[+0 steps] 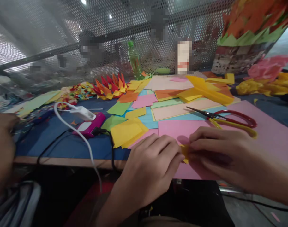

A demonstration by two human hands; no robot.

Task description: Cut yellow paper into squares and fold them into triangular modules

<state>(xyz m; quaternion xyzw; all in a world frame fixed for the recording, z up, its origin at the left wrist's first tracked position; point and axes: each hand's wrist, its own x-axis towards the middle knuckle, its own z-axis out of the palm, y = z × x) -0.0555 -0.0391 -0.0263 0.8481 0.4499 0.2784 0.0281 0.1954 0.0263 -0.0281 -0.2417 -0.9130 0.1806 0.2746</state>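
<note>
Between my two hands is a small piece of yellow paper [186, 153], mostly covered by fingers. My left hand [155, 162] pinches its left side, knuckles up. From the right, my right hand [222, 151] grips the other side with bent fingers. Both hands are over a large pink paper sheet [264, 145] at the table's front edge. Just beyond my right hand lie scissors [238, 118] with red and yellow handles, blades pointing left. A small stack of yellow paper squares [127, 132] rests beyond my left hand.
A purple power adapter [93, 126] with a white plug and cables sits at left, one cable hanging over the edge. Behind are folded red-orange paper pieces [111, 86], a green bottle [134, 61] and a paper-decorated basket [238, 60]. Another person's arm [3, 148] is at far left.
</note>
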